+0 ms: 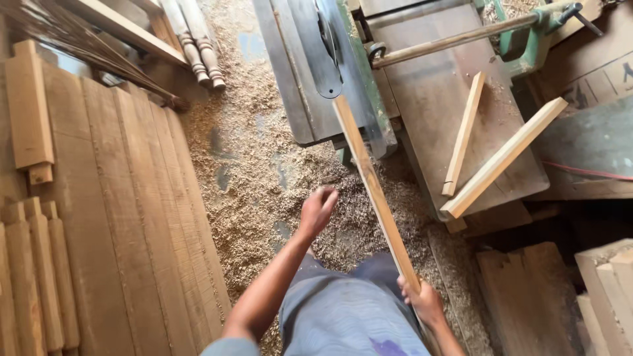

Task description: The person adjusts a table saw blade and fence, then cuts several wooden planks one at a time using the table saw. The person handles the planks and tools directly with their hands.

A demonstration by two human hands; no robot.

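- Fingers of the right hand (425,300) wrap the near end of a long pale wood strip (374,188); the left hand (318,209) hangs free beside it, fingers loosely curled, holding nothing.
- Strip's far end rests on the grey steel saw table (297,72) by the blade guard (326,53), seemingly just starting its pass.
- Two similar smooth strips (491,155) lie on the side table; coarse sawdust (257,178) carpets the floor beside rough planks (125,217).

Brown cardboard sheet (597,69) with dark printed markings, upper right, beside green machine frame (521,39), no screens or signs
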